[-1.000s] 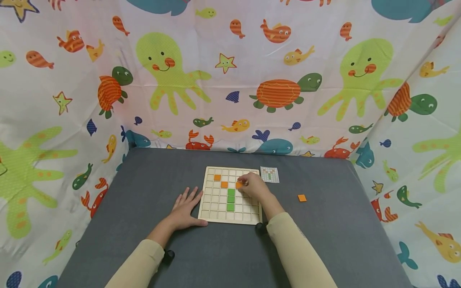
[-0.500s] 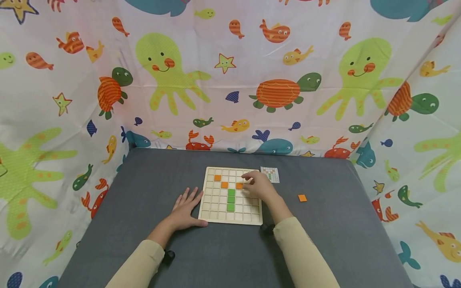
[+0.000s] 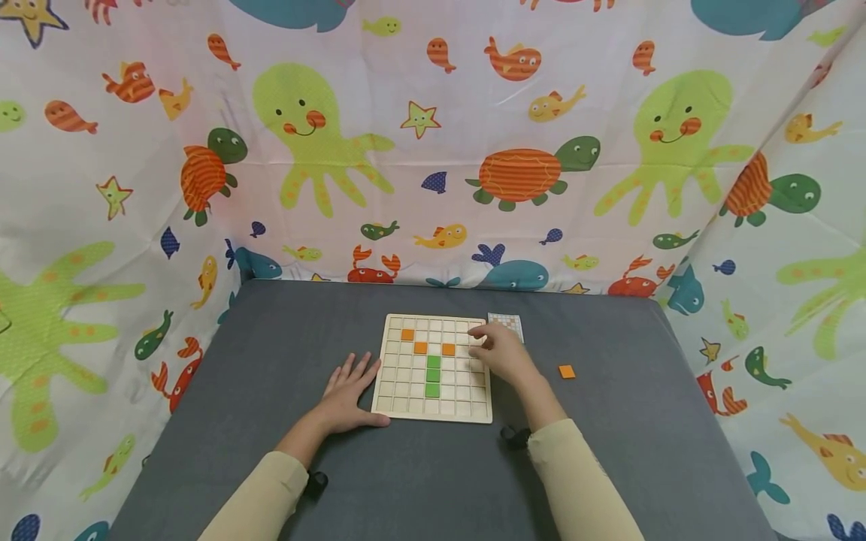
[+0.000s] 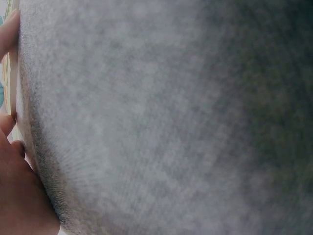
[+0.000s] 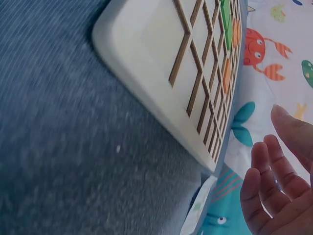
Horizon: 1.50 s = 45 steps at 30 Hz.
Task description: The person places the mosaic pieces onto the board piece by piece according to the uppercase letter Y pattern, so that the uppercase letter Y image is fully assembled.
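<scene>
A pale wooden grid board (image 3: 399,383) lies on the grey table, with a few orange square tiles (image 3: 449,349) and a short column of green tiles (image 3: 433,376) set in its cells. The left hand (image 3: 346,398) rests at the board's left edge, fingers spread and straight, thumb by the near corner. Over the board's right side hovers the right hand (image 3: 504,353), its fingers loosely bent with nothing between them; the right wrist view shows this hand (image 5: 281,191) holding nothing. Partly behind it lies a small printed pattern card (image 3: 512,323).
A loose orange tile (image 3: 567,372) lies on the grey cloth-covered table (image 3: 609,451), right of the board. A curtain (image 3: 433,158) printed with sea animals stands around the table's back and sides.
The right hand has let go of an orange tile, which now sits in a cell right of the green column. That hand has drawn away to the right; the left hand stays put.
</scene>
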Tool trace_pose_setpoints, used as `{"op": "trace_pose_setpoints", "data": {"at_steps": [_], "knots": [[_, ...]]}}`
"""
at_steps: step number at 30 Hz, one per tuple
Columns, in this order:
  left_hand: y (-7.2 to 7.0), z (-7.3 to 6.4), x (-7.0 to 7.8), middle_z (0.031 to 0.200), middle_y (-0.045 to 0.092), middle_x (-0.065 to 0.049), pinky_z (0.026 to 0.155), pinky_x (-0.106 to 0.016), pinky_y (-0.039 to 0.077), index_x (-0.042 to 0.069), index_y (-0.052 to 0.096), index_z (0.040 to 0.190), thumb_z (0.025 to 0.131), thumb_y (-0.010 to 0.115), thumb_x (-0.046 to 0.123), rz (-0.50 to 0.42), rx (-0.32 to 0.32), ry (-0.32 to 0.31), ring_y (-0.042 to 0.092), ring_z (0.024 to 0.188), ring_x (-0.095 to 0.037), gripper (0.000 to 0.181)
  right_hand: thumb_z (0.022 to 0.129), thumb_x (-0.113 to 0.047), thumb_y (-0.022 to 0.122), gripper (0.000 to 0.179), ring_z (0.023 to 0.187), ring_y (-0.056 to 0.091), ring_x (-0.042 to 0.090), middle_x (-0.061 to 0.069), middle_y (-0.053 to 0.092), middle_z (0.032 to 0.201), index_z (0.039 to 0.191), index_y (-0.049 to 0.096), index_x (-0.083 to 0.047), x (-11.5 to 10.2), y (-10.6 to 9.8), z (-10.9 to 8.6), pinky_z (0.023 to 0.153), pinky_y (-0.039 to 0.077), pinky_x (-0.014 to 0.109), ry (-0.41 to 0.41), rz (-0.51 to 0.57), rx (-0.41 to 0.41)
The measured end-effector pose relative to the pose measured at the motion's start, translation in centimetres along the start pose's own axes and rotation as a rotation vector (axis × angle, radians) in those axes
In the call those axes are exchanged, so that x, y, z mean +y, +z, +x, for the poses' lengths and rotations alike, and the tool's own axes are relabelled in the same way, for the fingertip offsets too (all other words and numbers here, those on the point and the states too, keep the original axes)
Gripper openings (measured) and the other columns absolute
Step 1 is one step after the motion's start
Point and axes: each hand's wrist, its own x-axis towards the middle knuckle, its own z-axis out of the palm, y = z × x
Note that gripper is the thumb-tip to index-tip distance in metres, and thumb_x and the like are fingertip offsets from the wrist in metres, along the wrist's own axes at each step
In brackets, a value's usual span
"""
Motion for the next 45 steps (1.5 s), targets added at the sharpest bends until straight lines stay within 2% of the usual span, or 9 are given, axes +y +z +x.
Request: {"op": "trace_pose_setpoints", "data": {"at_steps": [2, 9, 20, 30, 39, 45], "knots": [[0.0, 0.0, -0.1, 0.172, 0.005, -0.003, 0.124, -0.059, -0.003, 0.027, 0.014, 0.164, 0.067, 0.074, 0.08, -0.002, 0.002, 0.0, -0.011, 0.157, -0.032, 0.125, 0.091, -0.018, 0.076, 0.037, 0.097, 0.066, 0.025, 0.009, 0.068, 0.122, 0.127, 0.071, -0.01, 0.2, -0.3, -0.2, 0.073, 0.056, 0.039, 0.008, -0.005, 0.02], [-0.5, -0.3, 0.3, 0.171, 0.011, -0.01, 0.122, -0.063, -0.003, 0.022, 0.021, 0.163, 0.068, 0.077, 0.075, -0.034, 0.026, 0.036, -0.007, 0.157, -0.038, 0.123, 0.089, -0.018, 0.079, 0.039, 0.101, 0.068, 0.027, 0.009, 0.069, 0.122, 0.127, 0.07, -0.01, 1.3, -1.4, -1.2, 0.078, 0.058, 0.041, 0.032, 0.017, 0.081], [0.2, -0.1, -0.3, 0.171, 0.007, -0.004, 0.123, -0.06, -0.003, 0.026, 0.016, 0.164, 0.066, 0.076, 0.078, -0.032, 0.039, 0.023, -0.01, 0.157, -0.033, 0.125, 0.088, -0.018, 0.08, 0.04, 0.096, 0.068, 0.026, 0.013, 0.068, 0.119, 0.126, 0.071, -0.011, 3.8, -3.0, -3.4, 0.078, 0.057, 0.044, 0.081, -0.003, 0.12], [-0.6, -0.4, 0.4, 0.171, 0.008, -0.007, 0.123, -0.061, -0.002, 0.022, 0.018, 0.164, 0.069, 0.08, 0.07, -0.01, 0.0, 0.006, -0.008, 0.157, -0.036, 0.123, 0.087, -0.018, 0.081, 0.039, 0.095, 0.068, 0.026, 0.014, 0.07, 0.118, 0.124, 0.071, -0.009, 5.5, -4.3, -4.5, 0.078, 0.055, 0.042, 0.116, -0.031, 0.146], [-0.7, -0.4, 0.7, 0.171, 0.006, -0.004, 0.124, -0.061, -0.001, 0.026, 0.016, 0.164, 0.069, 0.077, 0.075, 0.006, -0.012, -0.005, -0.009, 0.157, -0.035, 0.122, 0.086, -0.015, 0.081, 0.038, 0.093, 0.069, 0.026, 0.014, 0.071, 0.117, 0.123, 0.072, -0.009, 7.5, -5.6, -5.7, 0.076, 0.054, 0.04, 0.106, -0.032, 0.18], [-0.6, -0.3, 0.6, 0.171, 0.007, -0.004, 0.124, -0.061, 0.0, 0.026, 0.017, 0.164, 0.068, 0.077, 0.076, 0.01, -0.007, -0.003, -0.008, 0.157, -0.035, 0.123, 0.087, -0.014, 0.08, 0.038, 0.095, 0.071, 0.03, 0.016, 0.07, 0.12, 0.124, 0.071, -0.007, 9.0, -6.5, -6.6, 0.082, 0.057, 0.047, 0.116, -0.035, 0.201]]}}
